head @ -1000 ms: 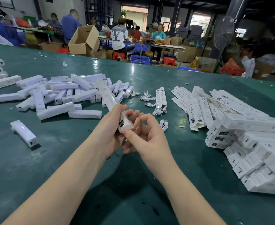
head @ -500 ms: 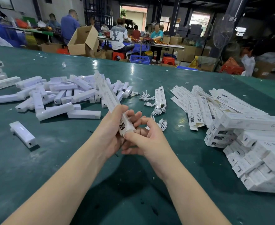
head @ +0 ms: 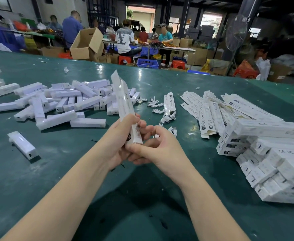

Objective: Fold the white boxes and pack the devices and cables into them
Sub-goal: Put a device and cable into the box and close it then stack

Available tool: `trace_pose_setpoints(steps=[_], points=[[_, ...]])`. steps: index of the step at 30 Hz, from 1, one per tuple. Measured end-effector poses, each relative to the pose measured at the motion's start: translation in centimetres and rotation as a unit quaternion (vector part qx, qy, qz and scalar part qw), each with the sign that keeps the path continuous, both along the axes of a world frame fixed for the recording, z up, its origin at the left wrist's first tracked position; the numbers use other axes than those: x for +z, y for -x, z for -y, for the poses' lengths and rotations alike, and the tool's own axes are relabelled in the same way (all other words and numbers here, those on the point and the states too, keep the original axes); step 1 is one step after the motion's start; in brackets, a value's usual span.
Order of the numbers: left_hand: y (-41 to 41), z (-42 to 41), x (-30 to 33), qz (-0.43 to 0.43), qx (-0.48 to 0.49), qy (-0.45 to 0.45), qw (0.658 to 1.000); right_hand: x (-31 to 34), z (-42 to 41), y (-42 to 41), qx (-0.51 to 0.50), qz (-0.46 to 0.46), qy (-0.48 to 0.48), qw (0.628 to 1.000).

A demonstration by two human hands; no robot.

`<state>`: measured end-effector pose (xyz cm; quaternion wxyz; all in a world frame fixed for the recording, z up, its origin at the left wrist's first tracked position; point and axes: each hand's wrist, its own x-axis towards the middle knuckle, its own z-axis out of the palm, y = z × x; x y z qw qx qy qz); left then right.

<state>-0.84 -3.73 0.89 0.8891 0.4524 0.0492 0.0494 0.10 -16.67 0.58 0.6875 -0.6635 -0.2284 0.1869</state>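
- Left hand (head: 118, 141) grips the lower end of a long white box (head: 125, 108), fingers curled round it; the box tilts up and away above the green table (head: 38, 180).
- Right hand (head: 158, 150) pinches the box's bottom end, thumb pressed to its corner.
- Left of the box: loose white devices (head: 59, 103).
- Right of it: coiled cables (head: 167, 117), flat boxes (head: 203, 112), then packed boxes (head: 271, 157).

bare green table (head: 73, 171) near the body, devices (head: 69, 101) heaped left, boxes (head: 273, 153) stacked right
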Motion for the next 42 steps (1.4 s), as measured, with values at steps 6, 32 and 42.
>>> trace_pose_setpoints(steps=[6, 32, 42], points=[[0.5, 0.7, 0.2, -0.021, -0.121, 0.064, 0.99, -0.9, 0.3, 0.1, -0.209, 0.337, 0.225, 0.89], [-2.2, -8.4, -4.9, -0.236, 0.193, -0.755, 0.581, -1.8, -0.6, -1.6, -0.106, 0.005, 0.024, 0.994], [-2.4, -8.1, -4.5, -0.229, 0.154, -0.744, 0.608, -1.9, -0.5, -1.6, -0.109, 0.003, 0.02, 0.994]])
